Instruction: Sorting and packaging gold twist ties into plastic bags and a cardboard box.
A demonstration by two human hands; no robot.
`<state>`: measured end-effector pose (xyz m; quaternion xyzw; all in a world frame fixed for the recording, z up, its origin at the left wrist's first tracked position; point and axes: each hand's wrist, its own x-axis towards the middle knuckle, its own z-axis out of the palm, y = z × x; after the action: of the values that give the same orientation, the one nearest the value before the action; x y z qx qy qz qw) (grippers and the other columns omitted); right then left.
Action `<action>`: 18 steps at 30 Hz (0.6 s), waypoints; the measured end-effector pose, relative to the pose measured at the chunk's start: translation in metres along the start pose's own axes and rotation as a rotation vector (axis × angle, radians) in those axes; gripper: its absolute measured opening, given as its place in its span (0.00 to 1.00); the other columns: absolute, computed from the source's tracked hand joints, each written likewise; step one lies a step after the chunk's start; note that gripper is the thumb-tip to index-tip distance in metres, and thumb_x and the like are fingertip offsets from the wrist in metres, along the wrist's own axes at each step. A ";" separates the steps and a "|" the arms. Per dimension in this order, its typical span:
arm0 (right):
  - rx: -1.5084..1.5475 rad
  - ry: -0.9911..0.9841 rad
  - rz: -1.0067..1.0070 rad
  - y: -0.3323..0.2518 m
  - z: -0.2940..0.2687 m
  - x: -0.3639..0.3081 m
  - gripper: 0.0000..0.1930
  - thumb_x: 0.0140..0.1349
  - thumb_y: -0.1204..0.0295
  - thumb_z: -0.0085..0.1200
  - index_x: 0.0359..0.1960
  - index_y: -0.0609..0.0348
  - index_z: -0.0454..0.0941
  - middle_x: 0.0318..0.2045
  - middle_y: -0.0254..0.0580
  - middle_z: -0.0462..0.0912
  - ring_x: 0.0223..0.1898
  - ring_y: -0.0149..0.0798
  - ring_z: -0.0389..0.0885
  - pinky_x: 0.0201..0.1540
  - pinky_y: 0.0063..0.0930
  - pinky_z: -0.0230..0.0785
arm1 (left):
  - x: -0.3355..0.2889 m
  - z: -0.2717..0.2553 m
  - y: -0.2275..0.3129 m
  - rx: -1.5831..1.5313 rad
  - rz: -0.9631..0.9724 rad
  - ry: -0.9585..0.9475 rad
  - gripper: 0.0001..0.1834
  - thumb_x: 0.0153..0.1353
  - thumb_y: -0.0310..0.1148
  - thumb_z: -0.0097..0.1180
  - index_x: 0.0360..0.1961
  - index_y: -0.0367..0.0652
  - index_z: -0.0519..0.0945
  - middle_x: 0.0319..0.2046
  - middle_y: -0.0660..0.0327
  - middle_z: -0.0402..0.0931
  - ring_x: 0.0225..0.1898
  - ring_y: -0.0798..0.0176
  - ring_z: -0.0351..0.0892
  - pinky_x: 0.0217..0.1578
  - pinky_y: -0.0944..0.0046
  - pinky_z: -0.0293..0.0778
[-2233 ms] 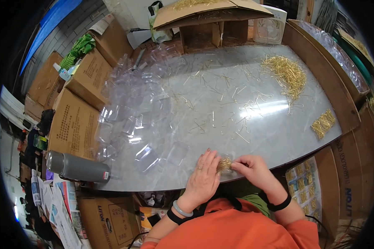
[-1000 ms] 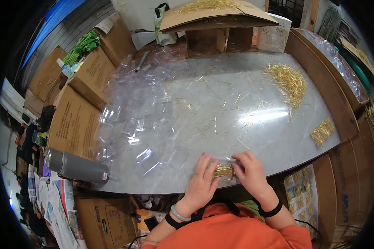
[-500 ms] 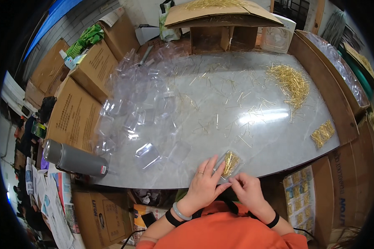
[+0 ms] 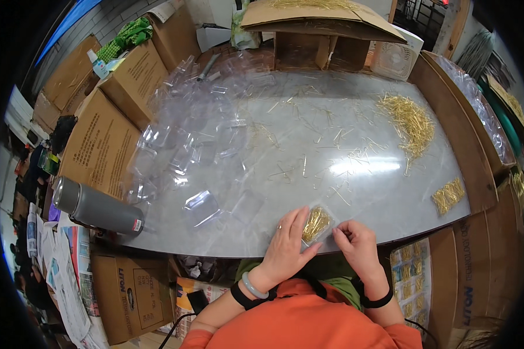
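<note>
Near the table's front edge lies a small clear plastic case [image 4: 326, 235] filled with gold-coloured wire hooks [image 4: 317, 223]. Along its left side stretch the fingers of my left hand [image 4: 284, 243], the thumb crossing below the near edge, so the case sits in its grip. My right hand [image 4: 358, 243] is at the case's right side, fingers curled and thumb and forefinger pinched by the near right corner. What is between those fingertips is too small to make out.
Loose hooks [image 4: 337, 152] scatter over the grey table [image 4: 262, 227], with a gold heap [image 4: 410, 122] at far right and a packed bundle [image 4: 448, 196] at the right edge. Clear plastic cases [image 4: 201, 157] pile on the left, beside a grey bottle [image 4: 102, 208]. Cardboard boxes [image 4: 102, 154] line the sides.
My right hand has moved right and up from the case's near edge to its right side. The case has turned slightly under my left hand. The whole view has shifted a little.
</note>
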<state>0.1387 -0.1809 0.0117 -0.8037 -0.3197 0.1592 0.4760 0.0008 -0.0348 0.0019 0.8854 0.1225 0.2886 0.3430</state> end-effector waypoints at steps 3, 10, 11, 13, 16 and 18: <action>0.294 -0.108 0.207 -0.003 -0.011 0.008 0.09 0.65 0.70 0.61 0.34 0.66 0.82 0.23 0.32 0.78 0.28 0.24 0.75 0.31 0.23 0.69 | -0.004 0.000 -0.007 -0.016 -0.017 -0.061 0.33 0.56 0.33 0.71 0.61 0.35 0.73 0.60 0.45 0.66 0.61 0.41 0.68 0.60 0.50 0.70; -0.301 0.049 -0.357 -0.013 0.003 0.012 0.05 0.62 0.73 0.64 0.37 0.57 0.84 0.30 0.48 0.82 0.29 0.48 0.82 0.31 0.36 0.72 | -0.004 -0.001 -0.011 -0.003 0.053 -0.037 0.27 0.54 0.31 0.72 0.54 0.34 0.77 0.58 0.45 0.67 0.60 0.41 0.70 0.59 0.51 0.72; -0.264 0.062 -0.338 -0.014 0.003 0.011 0.05 0.62 0.73 0.64 0.38 0.57 0.84 0.29 0.47 0.81 0.28 0.48 0.81 0.31 0.36 0.72 | -0.005 0.000 -0.013 -0.014 0.044 -0.032 0.27 0.54 0.31 0.72 0.54 0.34 0.77 0.58 0.45 0.67 0.61 0.40 0.70 0.59 0.50 0.71; -0.189 0.084 -0.302 -0.016 0.004 0.009 0.05 0.62 0.73 0.64 0.38 0.57 0.84 0.29 0.45 0.81 0.28 0.48 0.80 0.31 0.37 0.72 | -0.006 0.000 -0.013 -0.014 0.041 -0.014 0.27 0.54 0.31 0.72 0.54 0.34 0.77 0.58 0.45 0.68 0.63 0.39 0.70 0.61 0.49 0.71; -0.372 0.212 -0.498 -0.020 0.004 0.023 0.08 0.63 0.75 0.62 0.43 0.59 0.82 0.33 0.46 0.80 0.30 0.48 0.80 0.34 0.37 0.73 | -0.005 -0.001 -0.011 0.002 0.057 -0.001 0.27 0.54 0.31 0.72 0.54 0.33 0.77 0.59 0.45 0.69 0.66 0.38 0.68 0.63 0.48 0.70; -0.394 0.232 -0.572 -0.015 0.008 0.025 0.09 0.63 0.75 0.62 0.44 0.60 0.81 0.34 0.47 0.80 0.32 0.49 0.80 0.36 0.38 0.73 | -0.004 -0.001 -0.009 -0.004 0.053 0.003 0.27 0.55 0.31 0.72 0.54 0.33 0.76 0.59 0.46 0.70 0.67 0.37 0.67 0.65 0.47 0.69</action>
<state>0.1475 -0.1536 0.0224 -0.7708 -0.4999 -0.1372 0.3703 -0.0034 -0.0289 -0.0052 0.8873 0.0989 0.2991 0.3368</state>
